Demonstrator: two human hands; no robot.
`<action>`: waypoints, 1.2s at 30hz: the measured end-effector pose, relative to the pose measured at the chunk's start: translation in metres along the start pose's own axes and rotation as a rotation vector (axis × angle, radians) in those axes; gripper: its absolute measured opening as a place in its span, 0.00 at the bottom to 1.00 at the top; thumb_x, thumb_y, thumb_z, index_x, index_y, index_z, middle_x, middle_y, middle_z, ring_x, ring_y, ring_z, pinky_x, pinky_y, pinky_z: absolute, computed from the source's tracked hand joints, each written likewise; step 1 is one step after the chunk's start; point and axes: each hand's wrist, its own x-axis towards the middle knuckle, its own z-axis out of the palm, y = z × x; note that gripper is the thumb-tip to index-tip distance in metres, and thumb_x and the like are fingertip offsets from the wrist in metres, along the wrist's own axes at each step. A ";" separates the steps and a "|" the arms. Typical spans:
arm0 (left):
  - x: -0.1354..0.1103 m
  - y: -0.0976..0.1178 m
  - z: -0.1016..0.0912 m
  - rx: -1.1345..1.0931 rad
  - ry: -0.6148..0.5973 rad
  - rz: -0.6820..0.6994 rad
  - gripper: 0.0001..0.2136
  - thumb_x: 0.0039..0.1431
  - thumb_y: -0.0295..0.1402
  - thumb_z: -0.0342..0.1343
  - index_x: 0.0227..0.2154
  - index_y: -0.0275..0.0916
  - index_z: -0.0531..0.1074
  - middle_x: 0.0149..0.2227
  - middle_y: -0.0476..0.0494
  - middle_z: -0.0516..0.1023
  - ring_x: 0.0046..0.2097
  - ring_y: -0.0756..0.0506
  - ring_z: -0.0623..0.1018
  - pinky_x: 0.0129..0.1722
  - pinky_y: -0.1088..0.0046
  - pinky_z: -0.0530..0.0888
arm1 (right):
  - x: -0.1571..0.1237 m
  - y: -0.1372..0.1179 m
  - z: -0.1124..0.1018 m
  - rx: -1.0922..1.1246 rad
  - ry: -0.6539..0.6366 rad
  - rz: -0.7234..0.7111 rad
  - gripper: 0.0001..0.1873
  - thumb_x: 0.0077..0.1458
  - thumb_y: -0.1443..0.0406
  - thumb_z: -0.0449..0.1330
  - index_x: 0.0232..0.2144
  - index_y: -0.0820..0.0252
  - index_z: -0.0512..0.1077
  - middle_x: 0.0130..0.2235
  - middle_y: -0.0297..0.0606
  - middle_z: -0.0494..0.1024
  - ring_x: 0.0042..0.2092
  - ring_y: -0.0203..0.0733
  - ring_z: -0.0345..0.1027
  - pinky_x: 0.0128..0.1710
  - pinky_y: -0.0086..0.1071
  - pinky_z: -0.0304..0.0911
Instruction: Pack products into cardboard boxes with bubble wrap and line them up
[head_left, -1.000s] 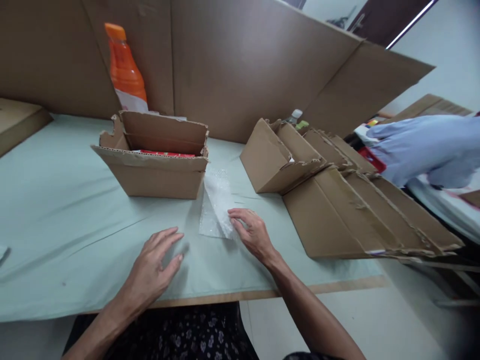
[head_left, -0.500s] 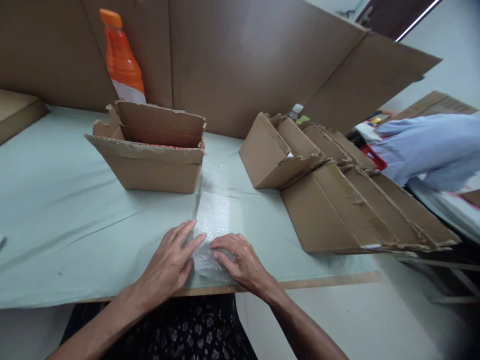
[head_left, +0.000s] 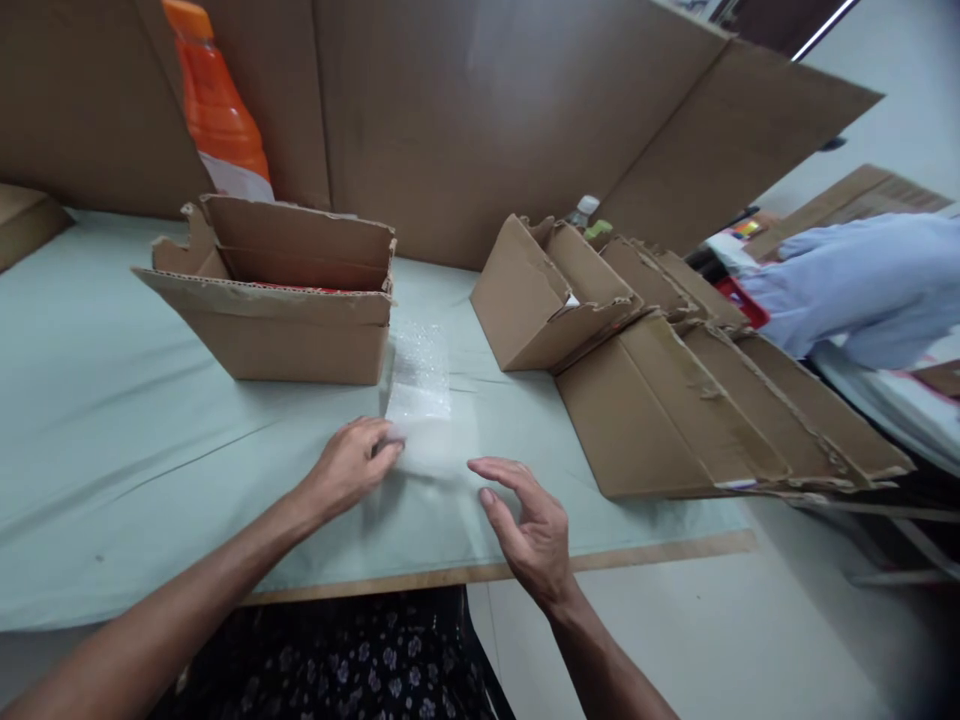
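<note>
A clear bubble wrap strip (head_left: 420, 375) lies lengthwise on the pale green table cover, and its near part is lifted and blurred. My left hand (head_left: 352, 462) is closed at the strip's left side, thumb and forefinger pinching its edge. To the right of the strip, my right hand (head_left: 529, 520) is held apart from it, thumb and fingers spread with nothing between them. Just beyond my left hand stands an open cardboard box (head_left: 307, 340) with torn upper edges; something red shows inside it.
Several open cardboard boxes (head_left: 667, 410) stand on the right. An orange bottle (head_left: 221, 120) and a cardboard panel (head_left: 480, 130) are at the back. The table's front edge (head_left: 360, 587) runs near my lap. A person in a light blue sleeve (head_left: 855, 275) is at the far right.
The near end of the bubble wrap has come up off the table and moved away from the front edge. My right hand has moved right, off the wrap; my left has closed on its edge.
</note>
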 end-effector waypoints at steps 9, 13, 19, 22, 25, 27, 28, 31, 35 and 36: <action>0.046 -0.006 0.008 0.099 0.038 -0.087 0.06 0.56 0.33 0.54 0.25 0.39 0.71 0.22 0.52 0.66 0.27 0.48 0.65 0.30 0.70 0.60 | 0.018 0.012 0.020 -0.319 -0.320 -0.240 0.13 0.63 0.67 0.61 0.50 0.56 0.74 0.55 0.45 0.79 0.54 0.52 0.73 0.50 0.46 0.67; 0.042 -0.009 0.012 0.099 0.128 -0.086 0.18 0.57 0.33 0.54 0.51 0.36 0.73 0.35 0.45 0.77 0.34 0.45 0.74 0.38 0.68 0.69 | 0.035 0.029 0.037 -0.558 -0.512 -0.330 0.16 0.61 0.66 0.63 0.51 0.64 0.74 0.56 0.52 0.77 0.53 0.57 0.70 0.49 0.48 0.65; 0.004 -0.018 0.008 0.132 0.247 0.173 0.22 0.60 0.32 0.53 0.58 0.39 0.68 0.57 0.36 0.75 0.58 0.38 0.74 0.60 0.54 0.70 | 0.053 0.049 0.053 -0.646 -0.515 -0.424 0.12 0.67 0.71 0.52 0.42 0.62 0.76 0.44 0.47 0.82 0.43 0.48 0.70 0.44 0.44 0.60; -0.014 -0.023 0.007 0.211 0.189 0.309 0.28 0.58 0.28 0.53 0.63 0.39 0.64 0.64 0.33 0.69 0.64 0.35 0.69 0.64 0.49 0.67 | 0.063 0.055 0.052 -0.573 -0.490 -0.365 0.10 0.64 0.71 0.55 0.40 0.61 0.78 0.39 0.43 0.83 0.41 0.46 0.72 0.45 0.42 0.60; -0.021 -0.025 0.008 0.224 0.133 0.340 0.32 0.59 0.27 0.53 0.67 0.40 0.59 0.67 0.34 0.66 0.67 0.35 0.66 0.65 0.48 0.66 | 0.068 0.052 0.045 -0.432 -0.447 -0.223 0.10 0.62 0.70 0.58 0.41 0.58 0.79 0.39 0.40 0.85 0.40 0.45 0.76 0.47 0.41 0.62; -0.023 -0.025 0.009 0.192 0.105 0.341 0.32 0.59 0.27 0.53 0.67 0.42 0.58 0.65 0.36 0.69 0.65 0.36 0.68 0.63 0.49 0.68 | 0.067 0.045 0.039 -0.316 -0.447 -0.134 0.11 0.61 0.69 0.59 0.42 0.55 0.80 0.40 0.38 0.86 0.41 0.44 0.77 0.48 0.40 0.65; -0.024 -0.025 0.009 0.168 0.090 0.340 0.31 0.60 0.27 0.53 0.67 0.43 0.59 0.62 0.37 0.72 0.63 0.36 0.70 0.62 0.49 0.69 | 0.066 0.041 0.035 -0.261 -0.461 -0.092 0.12 0.61 0.68 0.59 0.43 0.55 0.81 0.40 0.37 0.86 0.41 0.44 0.78 0.48 0.39 0.66; -0.028 -0.023 0.011 0.091 0.060 0.321 0.26 0.62 0.28 0.52 0.64 0.42 0.64 0.54 0.38 0.78 0.54 0.39 0.76 0.55 0.54 0.74 | 0.058 0.032 0.027 -0.139 -0.534 0.024 0.11 0.61 0.68 0.60 0.42 0.54 0.81 0.39 0.34 0.86 0.40 0.42 0.78 0.44 0.35 0.69; -0.034 -0.019 0.013 -0.029 0.089 0.212 0.18 0.65 0.32 0.51 0.56 0.40 0.73 0.45 0.40 0.81 0.45 0.42 0.79 0.48 0.60 0.76 | 0.046 0.023 0.015 -0.077 -0.524 0.089 0.10 0.62 0.66 0.60 0.42 0.55 0.81 0.40 0.35 0.86 0.40 0.42 0.79 0.41 0.34 0.70; -0.034 -0.017 0.013 -0.055 0.088 0.161 0.17 0.64 0.33 0.51 0.54 0.40 0.74 0.44 0.40 0.82 0.43 0.42 0.79 0.47 0.61 0.76 | 0.042 0.019 0.012 -0.084 -0.453 0.075 0.10 0.63 0.64 0.60 0.43 0.55 0.80 0.41 0.37 0.85 0.42 0.43 0.79 0.43 0.36 0.71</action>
